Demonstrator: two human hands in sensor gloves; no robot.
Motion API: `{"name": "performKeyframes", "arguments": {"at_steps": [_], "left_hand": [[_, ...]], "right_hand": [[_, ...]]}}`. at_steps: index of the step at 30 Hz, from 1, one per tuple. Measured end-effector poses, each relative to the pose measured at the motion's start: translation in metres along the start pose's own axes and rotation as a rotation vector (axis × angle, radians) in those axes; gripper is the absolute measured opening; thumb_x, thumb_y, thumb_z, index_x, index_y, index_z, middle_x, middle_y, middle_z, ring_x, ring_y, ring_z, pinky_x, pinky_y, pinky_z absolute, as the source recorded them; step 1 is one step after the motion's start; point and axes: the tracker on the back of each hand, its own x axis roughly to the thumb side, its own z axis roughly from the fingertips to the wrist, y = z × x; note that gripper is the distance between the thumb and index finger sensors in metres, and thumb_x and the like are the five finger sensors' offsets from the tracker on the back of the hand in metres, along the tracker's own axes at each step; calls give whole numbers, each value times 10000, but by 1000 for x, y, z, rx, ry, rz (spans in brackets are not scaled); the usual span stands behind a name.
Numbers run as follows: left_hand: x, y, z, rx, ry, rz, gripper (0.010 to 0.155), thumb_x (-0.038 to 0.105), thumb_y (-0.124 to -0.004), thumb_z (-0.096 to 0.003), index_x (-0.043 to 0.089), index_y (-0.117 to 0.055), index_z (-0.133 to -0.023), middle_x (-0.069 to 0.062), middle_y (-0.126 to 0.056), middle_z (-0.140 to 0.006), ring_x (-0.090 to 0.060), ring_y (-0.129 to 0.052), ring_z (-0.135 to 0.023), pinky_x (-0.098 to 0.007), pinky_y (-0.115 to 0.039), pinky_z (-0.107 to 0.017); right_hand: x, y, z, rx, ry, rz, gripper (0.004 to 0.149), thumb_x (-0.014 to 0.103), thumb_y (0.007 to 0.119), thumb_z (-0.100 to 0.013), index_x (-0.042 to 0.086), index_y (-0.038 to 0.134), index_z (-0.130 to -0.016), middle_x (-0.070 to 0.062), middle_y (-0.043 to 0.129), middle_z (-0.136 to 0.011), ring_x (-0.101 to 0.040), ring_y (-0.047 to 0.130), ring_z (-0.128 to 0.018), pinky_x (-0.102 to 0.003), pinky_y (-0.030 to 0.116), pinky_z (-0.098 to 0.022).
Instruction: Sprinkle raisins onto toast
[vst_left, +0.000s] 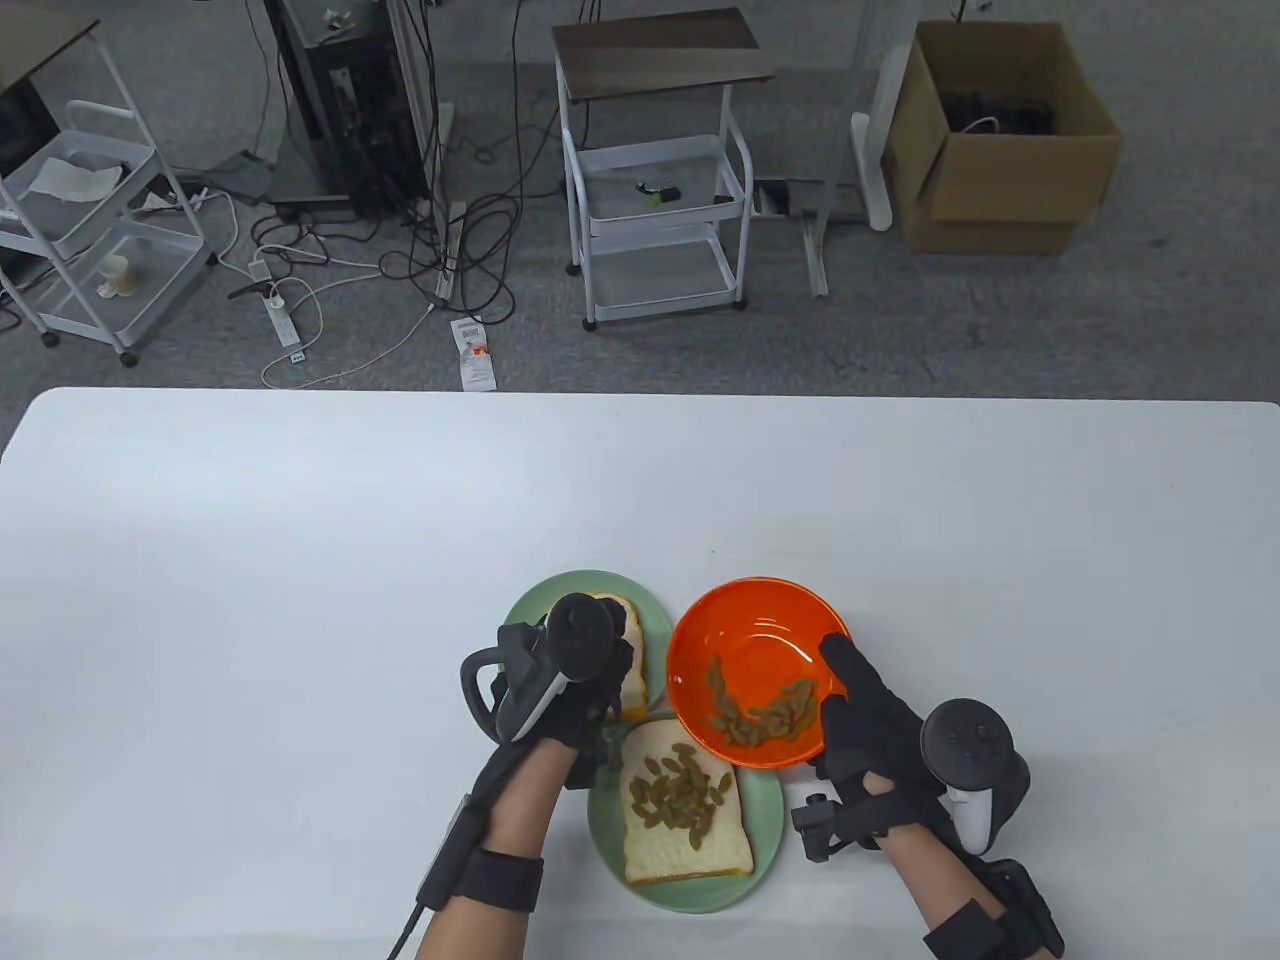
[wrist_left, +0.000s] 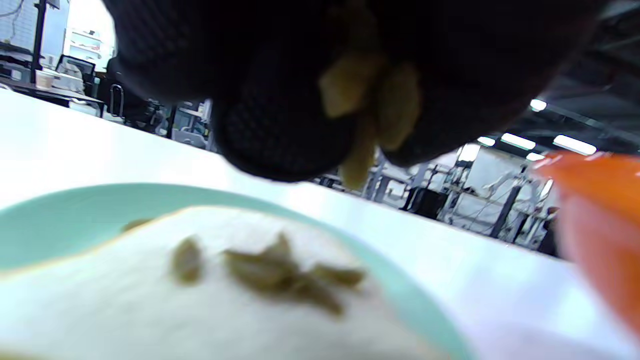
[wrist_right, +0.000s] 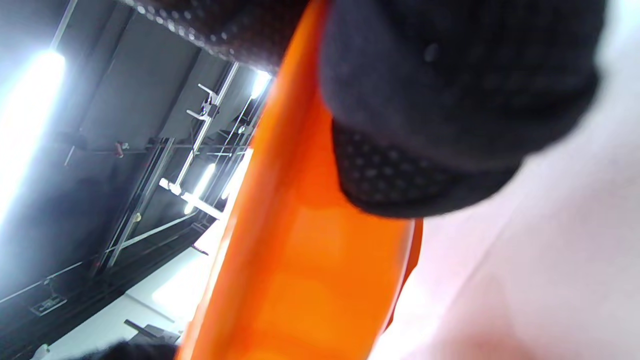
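Observation:
A slice of white toast (vst_left: 688, 812) lies on the near green plate (vst_left: 765, 845) with several raisins (vst_left: 678, 792) on it; it also shows in the left wrist view (wrist_left: 200, 310). My left hand (vst_left: 580, 710) hovers just above the toast's far left corner and pinches a few raisins (wrist_left: 370, 105) in its fingertips. My right hand (vst_left: 868, 730) grips the right rim of the orange bowl (vst_left: 750, 640), tilted toward the toast, with raisins (vst_left: 765, 712) in its lower part. The bowl fills the right wrist view (wrist_right: 300, 260).
A second green plate (vst_left: 655, 605) holds another slice of toast (vst_left: 628, 650), partly hidden under my left hand. The white table (vst_left: 300, 600) stretches wide to the left, right and far side. Carts and a cardboard box stand on the floor beyond.

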Motion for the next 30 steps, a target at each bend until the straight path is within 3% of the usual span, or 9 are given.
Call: {"name": "performKeyframes", "arguments": {"at_steps": [3, 8, 13, 17, 19, 23, 26, 30], "left_hand": [[-4, -9, -2, 7, -6, -89, 403, 536, -998, -379, 402, -973, -758, 111, -1080, -676, -115, -1124, -417, -310, -965, -372], [-3, -17, -3, -1, -30, -207, 444, 615, -897, -402, 418, -950, -796, 129, -1067, -735, -151, -1104, -589, -359, -931, -490], [-2, -15, -3, -163, -22, -190, 597, 708, -679, -465, 399, -867, -940, 23, -826, -1074, -297, -879, -940, -526, -755, -708], [-4, -17, -4, -263, 18, -176, 653, 687, -604, -493, 388, -739, -1057, -10, -631, -1197, -346, -671, -1086, -606, -600, -790], [-4, -12, -3, -271, 10, -148, 675, 701, -619, -488, 398, -682, -1087, -2, -583, -1217, -356, -612, -1115, -624, -564, -801], [16, 10, 10, -160, -46, -83, 779, 759, -748, -438, 390, -631, -1113, -9, -569, -1221, -358, -624, -1104, -614, -580, -796], [54, 17, 30, -91, -171, -146, 815, 771, -798, -404, 354, -677, -1094, -6, -682, -1168, -322, -772, -1012, -548, -687, -753], [107, 5, 62, -68, -330, -317, 804, 782, -811, -383, 334, -756, -1048, -20, -818, -1077, -258, -935, -851, -460, -806, -666]], "right_hand": [[-2, -1, -2, -5, 7, 0, 535, 119, 816, -455, 92, 764, -987, -358, 765, -914, -348, 1061, -147, -279, 968, -37], [-2, -2, -2, -4, 16, -4, 535, 119, 816, -454, 92, 765, -986, -360, 764, -914, -349, 1060, -146, -279, 968, -36], [-2, -2, -2, 0, 16, -12, 534, 120, 816, -455, 94, 765, -987, -358, 765, -916, -349, 1059, -148, -280, 967, -38], [-2, -1, -2, 3, 17, -15, 536, 120, 816, -455, 93, 764, -987, -357, 764, -916, -350, 1059, -147, -280, 967, -37], [-2, -1, -2, 2, 15, -18, 535, 121, 816, -455, 94, 764, -987, -357, 764, -916, -350, 1059, -148, -280, 967, -39], [-2, 0, -1, -1, 9, -20, 539, 126, 817, -457, 97, 756, -992, -357, 759, -919, -344, 1063, -154, -275, 971, -43], [-1, 4, 1, 17, 6, -25, 544, 130, 820, -458, 95, 749, -996, -357, 755, -921, -339, 1065, -160, -269, 974, -49], [6, 10, 9, 46, -18, -39, 552, 134, 824, -458, 94, 738, -1002, -358, 746, -927, -336, 1071, -169, -265, 981, -57]]}}
